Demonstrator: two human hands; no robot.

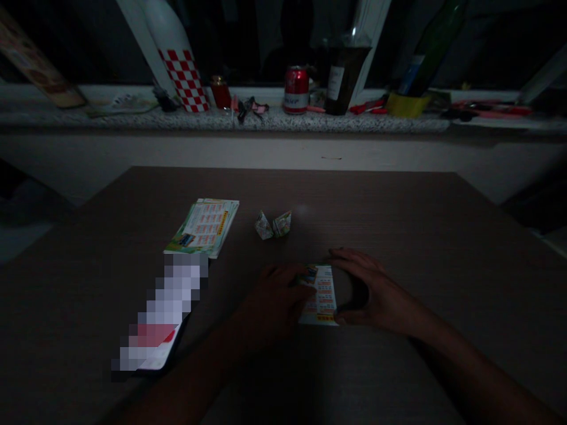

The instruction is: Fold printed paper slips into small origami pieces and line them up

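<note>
A small printed calendar card [325, 295] lies on the table between my two hands. My left hand [281, 295] is on the card's left part, its fingers bent and its thumb across the printed face; part of the card is hidden under it. At the card's right side is my right hand [372, 289], thumb and fingers wide apart in a C shape. Its thumb tip is by the near right corner and its fingertips by the far edge. Beyond my left hand stand two small folded paper pieces [282, 224], close together.
To the left lies a stack of similar calendar cards [206, 227], with a phone [166, 321] just nearer, its screen lit and blurred out. Behind the table, a stone windowsill [266, 124] holds a red can [296, 90], a checkered bottle [183, 74] and a green bottle [429, 47].
</note>
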